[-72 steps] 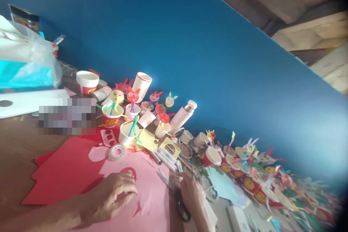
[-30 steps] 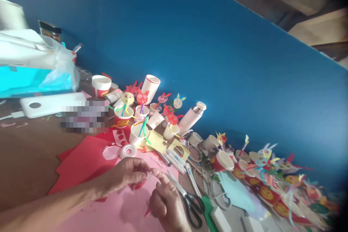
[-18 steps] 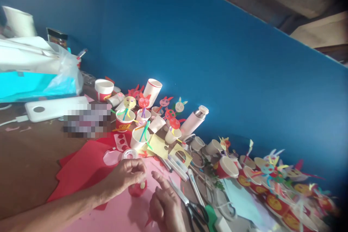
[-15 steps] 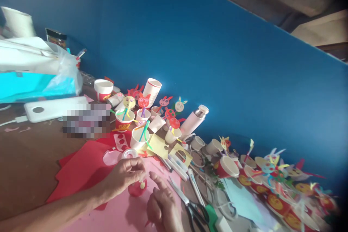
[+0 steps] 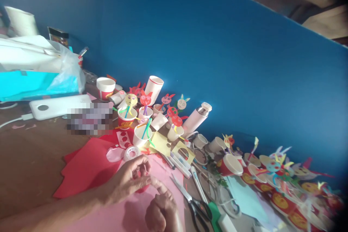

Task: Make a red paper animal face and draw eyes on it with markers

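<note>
Over the pink paper (image 5: 108,217), my left hand (image 5: 132,179) has its fingers curled, and its thumb tip meets the index fingertip of my right hand (image 5: 164,203). Anything pinched at that contact is too small to make out. My right index finger reaches forward while the other fingers are folded into the palm, whose inside is hidden. Below and behind my left hand, a red paper disc (image 5: 143,189) on the pink paper is mostly covered. A roll of clear tape (image 5: 132,153) lies just beyond my left hand. Black-handled scissors (image 5: 190,200) rest to the right.
Red paper sheets (image 5: 87,166) lie at left. Behind stand paper cups (image 5: 143,136) with paper animal faces on coloured stems, and a pink thermos (image 5: 197,117). Pens (image 5: 181,165), a utility knife (image 5: 198,183) and more decorated cups (image 5: 231,165) are at right. A white power bank (image 5: 61,107) lies left.
My hands have come together: the left thumb now touches the right index fingertip, where a gap was before. My left hand now covers more of the red disc. The view has shifted slightly.
</note>
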Available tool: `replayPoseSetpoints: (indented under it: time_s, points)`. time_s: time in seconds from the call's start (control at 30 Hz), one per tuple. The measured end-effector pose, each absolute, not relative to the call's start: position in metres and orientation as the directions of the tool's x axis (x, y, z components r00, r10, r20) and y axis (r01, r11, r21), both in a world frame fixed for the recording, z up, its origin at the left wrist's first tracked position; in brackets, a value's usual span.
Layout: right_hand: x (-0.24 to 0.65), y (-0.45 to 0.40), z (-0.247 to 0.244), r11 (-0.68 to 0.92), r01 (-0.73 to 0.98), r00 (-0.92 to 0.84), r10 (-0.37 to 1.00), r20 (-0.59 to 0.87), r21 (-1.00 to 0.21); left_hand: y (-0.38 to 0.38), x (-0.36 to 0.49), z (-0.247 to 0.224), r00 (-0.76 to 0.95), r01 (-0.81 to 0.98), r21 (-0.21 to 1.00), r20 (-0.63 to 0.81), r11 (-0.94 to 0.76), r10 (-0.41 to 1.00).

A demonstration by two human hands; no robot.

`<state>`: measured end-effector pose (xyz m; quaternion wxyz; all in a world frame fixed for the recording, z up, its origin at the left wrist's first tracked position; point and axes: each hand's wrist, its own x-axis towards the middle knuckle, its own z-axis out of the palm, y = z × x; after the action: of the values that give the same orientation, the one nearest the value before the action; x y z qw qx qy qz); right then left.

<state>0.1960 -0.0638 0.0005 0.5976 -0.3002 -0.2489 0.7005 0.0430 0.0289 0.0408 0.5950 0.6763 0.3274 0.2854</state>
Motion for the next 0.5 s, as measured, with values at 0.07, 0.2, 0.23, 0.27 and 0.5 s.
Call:
replayPoseSetpoints:
  time_s: [0.07,0.2,0.23,0.27,0.5]
  points:
    - [0.194,-0.065,0.000,-0.176,-0.705,-0.108,0.984,-0.142,-0.687,0.027,0.043,0.036,0.613,0.081,0.984,0.078,-0.161,0.786]
    - [0.191,-0.068,0.007,-0.233,-0.659,-0.114,0.971,-0.212,-0.715,0.027,0.042,0.024,0.483,0.089,0.807,0.477,-0.583,0.734]
    - [0.190,-0.069,0.009,-0.249,-0.636,-0.119,0.967,-0.226,-0.731,0.028,0.042,0.022,0.434,0.122,0.726,0.575,-0.677,0.694]
    - [0.190,-0.069,0.012,-0.266,-0.606,-0.130,0.963,-0.236,-0.750,0.028,0.041,0.020,0.391,0.164,0.646,0.651,-0.746,0.650]
    - [0.189,-0.077,0.028,-0.309,-0.485,-0.178,0.951,-0.253,-0.818,0.030,0.041,0.027,0.363,0.197,0.450,0.791,-0.871,0.492]
